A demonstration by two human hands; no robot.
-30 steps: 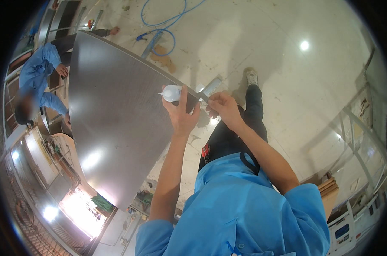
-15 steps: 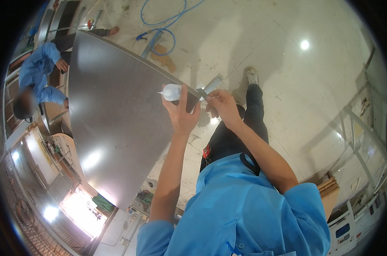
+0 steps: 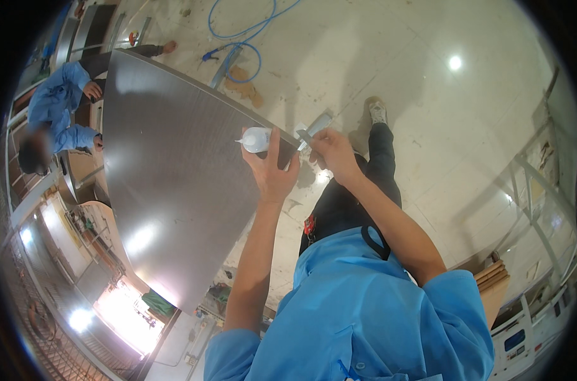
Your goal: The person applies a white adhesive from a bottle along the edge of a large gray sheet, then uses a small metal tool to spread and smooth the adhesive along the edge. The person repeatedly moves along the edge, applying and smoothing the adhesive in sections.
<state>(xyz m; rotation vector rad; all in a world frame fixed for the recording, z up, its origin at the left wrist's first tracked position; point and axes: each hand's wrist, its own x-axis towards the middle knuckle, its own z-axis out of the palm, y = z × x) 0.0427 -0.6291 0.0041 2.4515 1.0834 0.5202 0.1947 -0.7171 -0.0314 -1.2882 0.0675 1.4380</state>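
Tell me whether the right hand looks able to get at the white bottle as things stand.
Probably yes: the white bottle is close by, though in the left hand, whose fingers stand partly in the way. The right hand also seems to pinch a small grey piece, so isn't free.

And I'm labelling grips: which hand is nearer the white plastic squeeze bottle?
Left: the left hand holds the bottle over the flat grey panel; the right hand is to the bottle's right, pinching a thin grey strip.
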